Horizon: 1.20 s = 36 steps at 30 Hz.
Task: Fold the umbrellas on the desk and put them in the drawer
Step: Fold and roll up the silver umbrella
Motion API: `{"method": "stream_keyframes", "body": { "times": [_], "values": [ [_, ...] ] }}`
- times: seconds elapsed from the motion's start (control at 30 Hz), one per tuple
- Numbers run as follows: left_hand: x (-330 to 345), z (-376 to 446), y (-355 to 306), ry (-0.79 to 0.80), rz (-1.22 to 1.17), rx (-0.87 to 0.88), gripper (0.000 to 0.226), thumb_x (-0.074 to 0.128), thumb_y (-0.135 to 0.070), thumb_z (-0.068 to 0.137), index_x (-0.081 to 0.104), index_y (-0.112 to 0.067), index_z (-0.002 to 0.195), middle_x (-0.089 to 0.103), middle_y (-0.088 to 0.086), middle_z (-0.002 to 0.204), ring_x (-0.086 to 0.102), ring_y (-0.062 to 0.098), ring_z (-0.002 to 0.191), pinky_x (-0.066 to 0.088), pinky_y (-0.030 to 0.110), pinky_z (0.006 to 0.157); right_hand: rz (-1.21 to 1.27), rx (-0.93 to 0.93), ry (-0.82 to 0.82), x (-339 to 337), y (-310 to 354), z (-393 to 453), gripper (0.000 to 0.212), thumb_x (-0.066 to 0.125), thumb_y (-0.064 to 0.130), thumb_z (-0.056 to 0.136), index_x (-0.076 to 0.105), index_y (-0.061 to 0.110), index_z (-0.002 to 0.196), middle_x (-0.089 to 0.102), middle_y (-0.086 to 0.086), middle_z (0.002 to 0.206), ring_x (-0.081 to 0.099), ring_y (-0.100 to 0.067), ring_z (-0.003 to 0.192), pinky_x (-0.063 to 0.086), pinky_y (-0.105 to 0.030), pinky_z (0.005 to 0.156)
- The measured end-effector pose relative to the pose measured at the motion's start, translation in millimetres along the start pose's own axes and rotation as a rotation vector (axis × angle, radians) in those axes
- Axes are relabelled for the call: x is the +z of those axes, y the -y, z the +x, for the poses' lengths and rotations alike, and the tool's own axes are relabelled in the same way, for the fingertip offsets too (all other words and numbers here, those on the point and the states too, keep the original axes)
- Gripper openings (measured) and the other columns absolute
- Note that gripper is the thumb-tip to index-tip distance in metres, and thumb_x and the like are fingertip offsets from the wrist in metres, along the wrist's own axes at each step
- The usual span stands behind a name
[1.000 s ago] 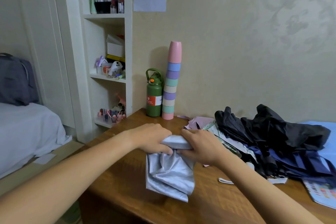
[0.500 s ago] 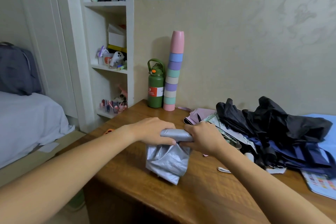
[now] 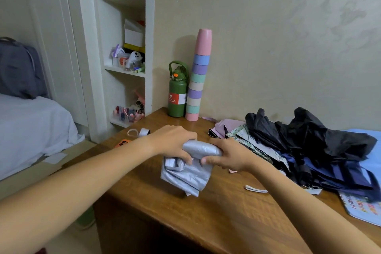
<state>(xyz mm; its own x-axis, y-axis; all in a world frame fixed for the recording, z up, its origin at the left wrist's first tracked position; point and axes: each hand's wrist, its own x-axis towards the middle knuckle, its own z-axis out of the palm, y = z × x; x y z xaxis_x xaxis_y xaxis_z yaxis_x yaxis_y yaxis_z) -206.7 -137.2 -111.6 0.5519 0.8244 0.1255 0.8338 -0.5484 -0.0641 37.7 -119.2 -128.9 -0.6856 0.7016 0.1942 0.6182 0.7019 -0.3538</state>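
Near the desk's left edge, rolling a silver umbrella.
Left hand and right hand gripped its ends, probably tightening the loose canopy.

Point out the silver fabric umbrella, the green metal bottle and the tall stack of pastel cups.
silver fabric umbrella (image 3: pixel 201 148), head view, rolled top
green metal bottle (image 3: pixel 176 97), head view, body
tall stack of pastel cups (image 3: pixel 199 80), head view, middle cup

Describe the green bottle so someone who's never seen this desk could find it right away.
Start at the wooden desk and go to its far left corner, against the wall beside the white shelf. The green bottle stands there upright, next to a tall cup stack. It is dark green with a loop handle, an orange spot on its lid and a red-and-white label.
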Motion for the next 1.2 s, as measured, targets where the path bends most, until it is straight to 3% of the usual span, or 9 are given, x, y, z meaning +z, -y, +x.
{"method": "stream_keyframes", "body": {
  "times": [0.23,0.5,0.63,0.73,0.83,0.97,1.07,1.13,1.2],
  "values": [
    [6.9,-1.2,7.7,0.215,-0.397,-0.029,0.028,0.076,-0.035,0.083,0.056,-0.031,0.102,0.064,-0.007,0.093,0.063,0.011,0.083,0.051,0.028,0.068,-0.105,-0.078,-0.076,3.4,-4.8,2.3,0.048,0.072,0.061,0.085,0.044,0.026,0.071,0.044,0.008,0.056,0.046,-0.010,0.056,0.031,-0.029,0.054],
    [9.0,4.8,8.2,0.194,-0.367,-0.106,0.051,0.080,-0.063,0.076,0.062,-0.022,0.099,0.070,0.000,0.092,0.067,0.020,0.082,0.052,0.037,0.068,-0.111,-0.031,-0.189,12.6,-7.7,6.2,0.054,0.063,0.081,0.074,0.050,0.028,0.075,0.050,0.007,0.060,0.048,-0.013,0.057,0.040,-0.037,0.056],
    [12.6,2.5,10.3,0.215,-0.663,-0.180,0.052,0.072,-0.063,0.085,0.066,-0.016,0.105,0.073,0.007,0.100,0.066,0.016,0.081,0.049,0.032,0.073,-0.044,0.079,-0.369,10.8,-13.9,8.3,0.077,0.063,0.087,0.066,0.065,0.020,0.105,0.065,0.004,0.095,0.060,-0.014,0.088,0.051,-0.036,0.077],
    [23.9,3.4,8.6,0.228,-0.912,-0.335,0.065,0.070,-0.070,0.081,0.068,-0.017,0.117,0.076,0.005,0.111,0.071,0.018,0.100,0.054,0.037,0.094,0.027,0.101,-0.469,19.4,-9.5,9.6,0.088,0.073,0.070,0.074,0.048,0.018,0.141,0.048,0.001,0.134,0.046,-0.010,0.122,0.038,-0.023,0.102],
    [35.3,5.4,8.7,0.192,-0.984,-0.555,0.098,0.068,-0.080,0.070,0.055,-0.014,0.141,0.065,0.005,0.132,0.063,0.022,0.115,0.051,0.042,0.105,0.002,0.119,-0.537,36.5,-4.5,8.7,0.087,0.078,0.047,0.084,0.033,0.015,0.150,0.035,-0.002,0.145,0.034,-0.013,0.134,0.030,-0.027,0.113],
    [44.7,1.2,9.4,0.139,-1.091,-0.676,0.104,0.077,-0.071,0.073,0.041,-0.013,0.151,0.057,-0.001,0.128,0.057,0.016,0.112,0.049,0.031,0.088,0.160,0.393,-0.387,49.0,2.4,4.5,0.080,0.070,0.061,0.086,0.038,0.012,0.141,0.050,-0.006,0.134,0.050,-0.020,0.123,0.043,-0.028,0.096],
    [42.4,-3.5,10.9,0.093,-1.165,-0.698,0.090,0.081,-0.058,0.078,0.044,-0.013,0.147,0.060,-0.003,0.120,0.060,0.013,0.103,0.046,0.026,0.072,0.383,0.594,-0.243,55.9,-8.1,6.2,0.054,0.082,0.051,0.079,0.058,0.015,0.110,0.067,0.000,0.096,0.065,-0.018,0.088,0.052,-0.034,0.069],
    [41.5,-5.8,13.8,0.058,-1.212,-0.708,0.085,0.082,-0.052,0.079,0.046,-0.012,0.145,0.064,0.001,0.121,0.063,0.016,0.106,0.051,0.028,0.078,0.535,0.566,-0.249,54.0,-16.6,4.0,0.028,0.086,0.033,0.080,0.066,0.014,0.085,0.067,0.004,0.074,0.063,-0.015,0.071,0.054,-0.040,0.067],
    [43.0,-7.4,16.4,0.032,-1.222,-0.743,0.087,0.079,-0.053,0.081,0.042,-0.014,0.149,0.055,0.004,0.137,0.056,0.021,0.120,0.048,0.034,0.092,0.640,0.507,-0.252,46.7,-20.7,1.4,0.018,0.080,0.022,0.088,0.068,0.012,0.078,0.062,0.009,0.061,0.057,-0.005,0.058,0.047,-0.023,0.054]
  ]
}}
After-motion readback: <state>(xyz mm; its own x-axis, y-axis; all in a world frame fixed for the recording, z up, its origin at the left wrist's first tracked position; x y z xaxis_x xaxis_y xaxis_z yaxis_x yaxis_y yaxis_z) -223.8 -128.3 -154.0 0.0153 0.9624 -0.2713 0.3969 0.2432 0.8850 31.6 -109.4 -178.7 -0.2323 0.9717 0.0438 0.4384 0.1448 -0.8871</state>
